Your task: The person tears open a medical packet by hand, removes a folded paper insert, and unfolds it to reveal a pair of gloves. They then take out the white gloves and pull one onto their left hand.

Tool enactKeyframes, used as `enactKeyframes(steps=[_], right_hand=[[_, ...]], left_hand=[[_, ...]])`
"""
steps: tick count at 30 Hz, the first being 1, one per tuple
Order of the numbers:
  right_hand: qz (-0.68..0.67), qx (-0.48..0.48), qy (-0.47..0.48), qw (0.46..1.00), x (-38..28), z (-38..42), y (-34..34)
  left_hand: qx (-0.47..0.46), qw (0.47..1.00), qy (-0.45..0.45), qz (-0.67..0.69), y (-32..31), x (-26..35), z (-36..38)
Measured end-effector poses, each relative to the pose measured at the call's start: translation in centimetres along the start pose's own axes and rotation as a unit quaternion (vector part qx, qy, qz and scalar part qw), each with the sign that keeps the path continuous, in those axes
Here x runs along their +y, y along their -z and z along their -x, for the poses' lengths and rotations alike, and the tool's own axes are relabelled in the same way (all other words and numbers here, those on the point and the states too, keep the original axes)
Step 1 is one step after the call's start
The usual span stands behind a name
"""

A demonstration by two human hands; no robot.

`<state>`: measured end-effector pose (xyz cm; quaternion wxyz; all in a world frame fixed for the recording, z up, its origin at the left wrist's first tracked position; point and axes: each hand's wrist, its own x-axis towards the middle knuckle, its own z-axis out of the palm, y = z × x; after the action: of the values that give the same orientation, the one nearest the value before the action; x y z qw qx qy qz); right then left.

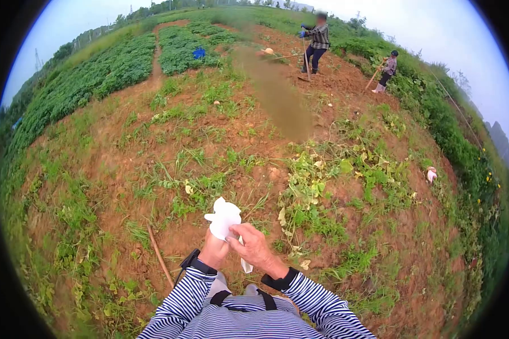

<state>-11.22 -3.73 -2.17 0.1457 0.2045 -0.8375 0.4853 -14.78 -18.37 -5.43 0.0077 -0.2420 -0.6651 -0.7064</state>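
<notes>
A white glove (226,217), crumpled, covers the fingers of my left hand (213,250), whose wrist and lower palm show bare. From the right, my right hand (251,246) pinches the lower edge of the glove between thumb and fingers. Another white piece (246,265) hangs below my right hand; what holds it is hidden. Both wrists have black bands above striped sleeves.
A wooden stick (160,255) lies on the soil at the lower left. Uprooted vines (316,198) spread at centre right. Farther off, one person (318,42) holds a hoe, another (387,70) a long handle. Crop rows (104,70) stand at the upper left.
</notes>
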Motion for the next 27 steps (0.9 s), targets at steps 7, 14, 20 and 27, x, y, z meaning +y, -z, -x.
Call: enactKeyframes(steps=[7,14,20,27], right_hand=[[-0.002,-0.007,0.002,1.0,-1.4,-0.7,0.1],[0.007,0.012,0.001,1.0,-0.7,-0.1,-0.9],[-0.033,0.039,-0.05,0.997,-0.5,-0.7,-1.7],[-0.243,-0.089,-0.208,0.943,0.4,-0.7,0.1]], left_hand=[[-0.008,0.998,-0.014,-0.062,-0.1,1.2,-0.7],[0.166,0.901,0.172,0.362,-1.5,-1.5,-1.6],[0.211,0.854,0.207,0.428,-2.2,-0.5,-2.6],[0.263,0.853,0.197,0.406,-2.8,-2.1,-2.3]])
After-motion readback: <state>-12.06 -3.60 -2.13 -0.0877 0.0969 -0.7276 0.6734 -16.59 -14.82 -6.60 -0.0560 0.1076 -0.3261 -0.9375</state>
